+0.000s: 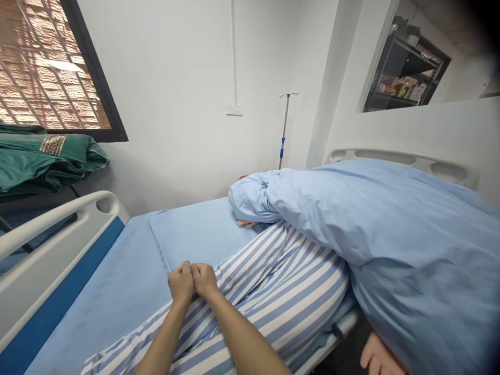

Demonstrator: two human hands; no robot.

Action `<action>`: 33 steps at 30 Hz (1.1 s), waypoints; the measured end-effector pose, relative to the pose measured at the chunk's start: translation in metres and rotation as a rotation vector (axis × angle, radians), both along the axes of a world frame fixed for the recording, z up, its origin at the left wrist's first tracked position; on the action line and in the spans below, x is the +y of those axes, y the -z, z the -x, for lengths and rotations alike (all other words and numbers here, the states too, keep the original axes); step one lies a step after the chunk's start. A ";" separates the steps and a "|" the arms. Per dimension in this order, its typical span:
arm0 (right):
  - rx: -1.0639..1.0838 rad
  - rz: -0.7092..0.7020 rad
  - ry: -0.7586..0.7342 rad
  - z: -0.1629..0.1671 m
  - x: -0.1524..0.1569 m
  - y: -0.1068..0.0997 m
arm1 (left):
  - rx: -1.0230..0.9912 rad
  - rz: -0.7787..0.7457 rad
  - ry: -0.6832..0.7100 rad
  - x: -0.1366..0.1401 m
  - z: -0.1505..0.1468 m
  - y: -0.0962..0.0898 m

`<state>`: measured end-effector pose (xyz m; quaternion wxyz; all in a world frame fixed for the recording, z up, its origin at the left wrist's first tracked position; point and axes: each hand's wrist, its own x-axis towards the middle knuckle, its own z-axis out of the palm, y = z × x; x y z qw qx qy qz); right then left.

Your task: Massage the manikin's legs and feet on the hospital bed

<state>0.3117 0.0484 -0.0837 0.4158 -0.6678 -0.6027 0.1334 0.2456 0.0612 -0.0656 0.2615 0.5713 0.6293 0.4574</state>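
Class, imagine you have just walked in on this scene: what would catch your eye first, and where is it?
Most striking is the puffy blue quilt heaped across the right side, with another hand showing at its lower edge. Next come the left hand and right hand, curled side by side at lower centre, over striped trousers. Green cloth stands out at far left.
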 end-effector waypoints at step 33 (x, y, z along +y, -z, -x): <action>0.141 -0.058 0.031 -0.031 -0.002 0.002 | 0.268 -0.033 0.073 -0.009 -0.035 0.013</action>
